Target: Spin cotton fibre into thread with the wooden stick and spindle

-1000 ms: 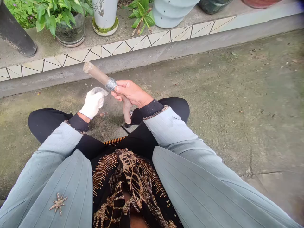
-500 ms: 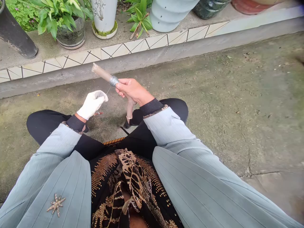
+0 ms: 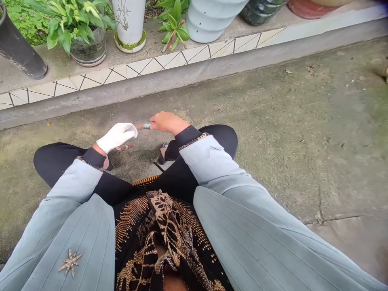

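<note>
Silver wire-wound rod (image 3: 147, 125) pokes from the right hand's (image 3: 167, 123) closed grip (tip near the gloved left hand (image 3: 117, 137)).

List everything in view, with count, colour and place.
leafy plant in glass pot: one, green, ledge top left
white planter: one, white, on ledge
ribbed planter: one, pale blue, on ledge
tiled edging: one row, cream and black, along ledge
concrete floor: one, grey and mossy, below ledge
silver-banded tube: one, silver, in right hand
reddish object: one, reddish, on floor near left hand
right hand: one, ungloved, gripping tube
left hand: one, white glove, beside tube end
</note>
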Demonstrator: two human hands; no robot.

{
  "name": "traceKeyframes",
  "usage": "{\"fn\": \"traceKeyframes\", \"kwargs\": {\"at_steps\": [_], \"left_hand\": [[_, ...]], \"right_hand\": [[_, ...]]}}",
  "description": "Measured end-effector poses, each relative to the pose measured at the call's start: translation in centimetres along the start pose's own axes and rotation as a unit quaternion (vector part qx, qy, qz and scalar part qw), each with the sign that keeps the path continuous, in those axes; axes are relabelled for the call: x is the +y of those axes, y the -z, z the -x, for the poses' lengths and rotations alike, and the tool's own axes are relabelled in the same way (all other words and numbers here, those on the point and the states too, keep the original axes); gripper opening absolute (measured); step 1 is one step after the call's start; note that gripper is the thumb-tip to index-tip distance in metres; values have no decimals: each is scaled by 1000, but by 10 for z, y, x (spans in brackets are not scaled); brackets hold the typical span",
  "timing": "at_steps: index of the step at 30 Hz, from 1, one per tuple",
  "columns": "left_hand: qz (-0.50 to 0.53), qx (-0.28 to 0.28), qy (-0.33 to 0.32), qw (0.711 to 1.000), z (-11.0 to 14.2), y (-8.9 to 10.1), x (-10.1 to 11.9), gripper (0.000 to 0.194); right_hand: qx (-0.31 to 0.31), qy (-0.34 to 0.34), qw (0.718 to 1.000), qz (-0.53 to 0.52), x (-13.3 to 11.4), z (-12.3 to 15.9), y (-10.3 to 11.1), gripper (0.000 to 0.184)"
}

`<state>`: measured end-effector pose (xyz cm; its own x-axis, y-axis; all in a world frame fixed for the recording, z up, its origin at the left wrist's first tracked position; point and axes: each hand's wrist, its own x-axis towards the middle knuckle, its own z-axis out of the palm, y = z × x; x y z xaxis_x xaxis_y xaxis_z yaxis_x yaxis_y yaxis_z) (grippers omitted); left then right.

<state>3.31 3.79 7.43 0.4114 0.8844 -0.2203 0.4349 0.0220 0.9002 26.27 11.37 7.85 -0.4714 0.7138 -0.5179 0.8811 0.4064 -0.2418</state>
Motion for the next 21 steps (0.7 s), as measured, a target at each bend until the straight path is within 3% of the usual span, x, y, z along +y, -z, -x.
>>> {"fn": "traceKeyframes", "kwargs": {"at_steps": [2, 4, 6, 7, 9, 12, 17, 19, 21], "left_hand": [[-17, 5, -3, 1000, -1, 2, 0, 20], [-3, 14, -5, 1000, -2, 3, -3, 18], [31, 27, -1, 999, -5, 2, -8, 17], [51, 35, 4, 998, -7, 1, -11, 17], [95, 65, 18, 993, -9, -3, -17, 20], [161, 81, 37, 983, -11, -9, -22, 31], [182, -91, 50, 978, -6, -14, -19, 42], [155, -126, 41, 979, -3, -16, -16, 42], [125, -157, 39, 979, 0, -17, -13, 41]], "right_hand": [[-132, 45, 990, -12, -1, 3, -1, 18], [-249, 106, 958, -90, 1, 6, -2, 13], [-315, 186, 908, -202, 8, 11, 0, 22], [-313, 229, 883, -265, 12, 13, 2, 30], [-237, 289, 841, -392, 19, 19, 9, 41], [-74, 283, 802, -521, 24, 25, 17, 46], [110, 194, 749, -623, 25, 13, 14, 48], [167, 154, 755, -615, 28, 1, 9, 47], [215, 109, 793, -559, 31, -8, 5, 44]]}}
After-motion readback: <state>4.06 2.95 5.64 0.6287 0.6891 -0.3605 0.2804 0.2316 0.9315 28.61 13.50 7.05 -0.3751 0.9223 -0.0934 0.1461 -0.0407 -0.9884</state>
